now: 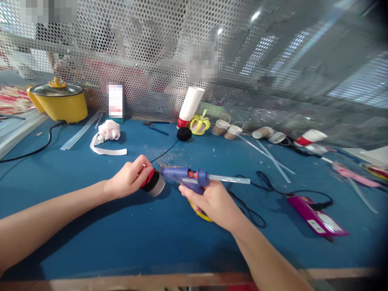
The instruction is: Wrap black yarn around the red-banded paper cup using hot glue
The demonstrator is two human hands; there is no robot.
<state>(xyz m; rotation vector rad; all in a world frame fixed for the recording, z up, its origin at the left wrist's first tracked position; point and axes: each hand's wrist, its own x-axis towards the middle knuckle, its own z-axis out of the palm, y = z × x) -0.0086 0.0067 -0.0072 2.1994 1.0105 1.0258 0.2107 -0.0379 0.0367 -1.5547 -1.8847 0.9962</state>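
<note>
Behind the blue table [121,234], a metal wall [145,48] full of little holes is running across the top of the frame. Near the middle, the left hand [131,178] is pinching a small red and black cup [151,182], which is tipping over toward the lower right. Just to its right, the right hand [216,204] is curling its fingers around the handle of a blue glue gun [183,178]. One clear glue stick [230,179] is poking out of the back. The gun's tip is pointing at the cup; it may be touching, but that spot is too small to be sure. Farther up, a black ball [184,134] is sitting by a leaning stack of paper cups [191,105]. At the upper left, a yellow pot [65,106] is standing. White ribbon [109,131] is lying in a heap left of the middle, and a purple box [317,218] is resting at the lower right.
</note>
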